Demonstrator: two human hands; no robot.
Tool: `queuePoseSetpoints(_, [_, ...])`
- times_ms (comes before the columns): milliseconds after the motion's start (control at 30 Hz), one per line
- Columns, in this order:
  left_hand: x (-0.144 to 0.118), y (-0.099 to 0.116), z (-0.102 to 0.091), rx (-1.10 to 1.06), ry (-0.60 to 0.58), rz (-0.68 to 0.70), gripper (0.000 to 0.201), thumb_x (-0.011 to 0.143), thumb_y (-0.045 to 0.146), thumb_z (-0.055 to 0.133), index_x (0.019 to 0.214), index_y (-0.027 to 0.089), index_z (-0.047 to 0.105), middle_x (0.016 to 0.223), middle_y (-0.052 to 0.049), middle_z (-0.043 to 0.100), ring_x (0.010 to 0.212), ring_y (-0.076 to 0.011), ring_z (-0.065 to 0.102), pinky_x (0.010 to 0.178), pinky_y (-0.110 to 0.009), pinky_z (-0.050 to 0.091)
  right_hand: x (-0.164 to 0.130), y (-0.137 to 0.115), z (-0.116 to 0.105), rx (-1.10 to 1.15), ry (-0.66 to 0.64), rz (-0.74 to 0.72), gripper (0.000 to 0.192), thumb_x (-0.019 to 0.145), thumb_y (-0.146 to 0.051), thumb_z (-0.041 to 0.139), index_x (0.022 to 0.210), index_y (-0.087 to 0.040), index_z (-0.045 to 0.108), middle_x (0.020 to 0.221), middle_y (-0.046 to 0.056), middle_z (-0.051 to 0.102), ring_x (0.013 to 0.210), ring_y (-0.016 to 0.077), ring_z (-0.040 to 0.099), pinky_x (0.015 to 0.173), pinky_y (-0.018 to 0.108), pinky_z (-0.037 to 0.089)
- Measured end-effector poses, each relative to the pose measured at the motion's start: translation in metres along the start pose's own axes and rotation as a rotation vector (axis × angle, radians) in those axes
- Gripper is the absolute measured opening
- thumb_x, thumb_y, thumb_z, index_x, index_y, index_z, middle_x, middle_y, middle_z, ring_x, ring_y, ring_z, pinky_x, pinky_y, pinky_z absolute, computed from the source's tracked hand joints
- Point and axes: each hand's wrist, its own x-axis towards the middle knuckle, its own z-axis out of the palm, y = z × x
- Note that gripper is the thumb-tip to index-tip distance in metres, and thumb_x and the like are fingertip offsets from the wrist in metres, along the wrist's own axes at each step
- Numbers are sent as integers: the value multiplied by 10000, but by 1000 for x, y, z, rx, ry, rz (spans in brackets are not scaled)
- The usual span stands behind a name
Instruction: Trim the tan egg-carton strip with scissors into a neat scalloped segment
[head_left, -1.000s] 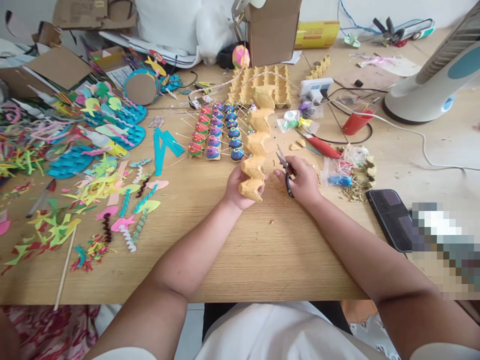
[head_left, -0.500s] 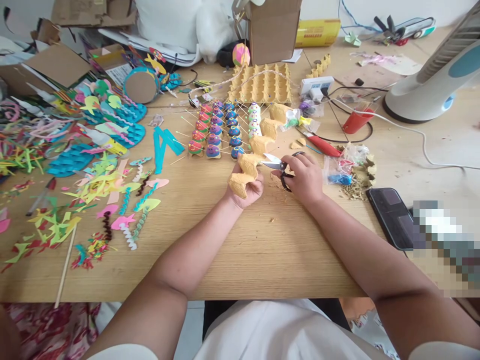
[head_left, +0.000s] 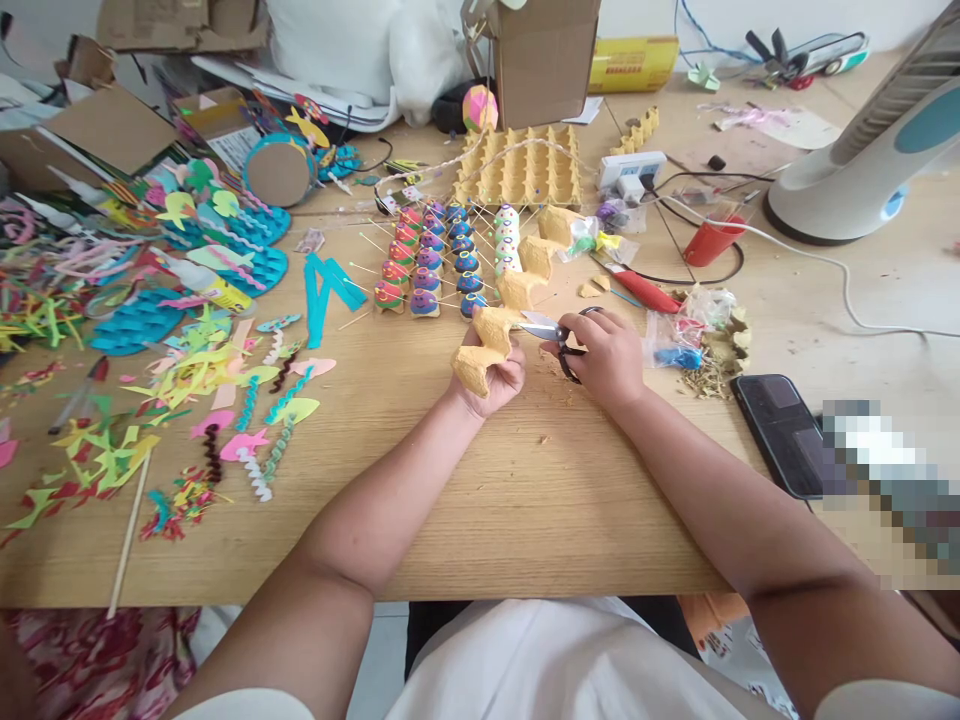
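Observation:
My left hand [head_left: 501,390] is closed around the near end of a strip of yellow egg carton [head_left: 471,372], whose cups run away from me toward the back. My right hand [head_left: 606,362] grips black-handled scissors [head_left: 559,332], with fingers in the handle loops. The scissor blades point left and touch the edge of a cup just above my left hand. Their tips are partly hidden by the carton. Just beyond stand painted carton rows with faces and pins: a red row [head_left: 397,270], a purple row [head_left: 426,278], a blue row [head_left: 469,280] and a white row [head_left: 508,240].
A whole egg tray [head_left: 517,170] lies at the back. Right are a red cutter [head_left: 649,290], a red cup [head_left: 712,242], a phone [head_left: 780,435] and a white fan base [head_left: 817,205]. Left lie paper scraps [head_left: 105,450], foam fish and a glue bottle [head_left: 217,288].
The scissor blades have come together on the carton edge; before, they were spread apart. My hands have hardly moved, and the view has shifted slightly.

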Motion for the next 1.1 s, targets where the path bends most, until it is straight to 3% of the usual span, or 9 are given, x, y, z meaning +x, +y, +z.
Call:
queuePoseSetpoints(500, [2,1,-3,82,17,46,172,1012,374,636,936,242,717,577,45,604,482,-60,536,433,-98,396,0,1,-1,43,-12,-61,478,1028,-632,522,996,-205,736,736,56,678,707,211,590,674,323,383])
queuePoseSetpoints(933, [2,2,-3,23,31,17,235,1021,420,619,903,236,705,548,48,551,458,-59,533,412,-95,398,1,-1,-2,60,4,-85,476,1033,-619,524,980,-199,743,722,53,668,690,198,579,650,315,362])
queuePoseSetpoints(1100, [3,2,-4,54,24,17,255,1008,372,647,805,218,657,552,47,549,470,-54,537,423,-88,407,1,-1,-3,37,-35,-59,475,1038,-613,514,999,-202,749,754,65,685,713,204,585,658,318,363])
